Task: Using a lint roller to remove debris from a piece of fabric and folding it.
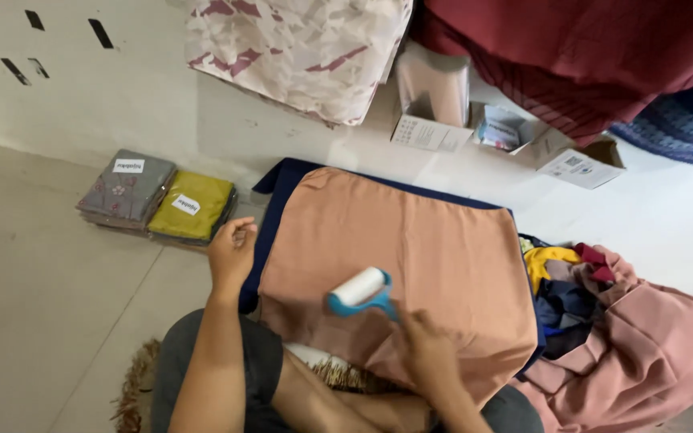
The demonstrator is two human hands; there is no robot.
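Gripping the lint roller [360, 290] by its blue handle, the right hand [425, 346] lays it on the peach cloth [411, 265], drum slanting up-left; the left hand [232, 252], loosely curled and empty, rests beside the cloth's left edge.

roller [360, 289] on spread cloth [411, 265] | packets [158, 200] left (by wall) | clothes heap [603, 321] right | boxes [507, 136] behind
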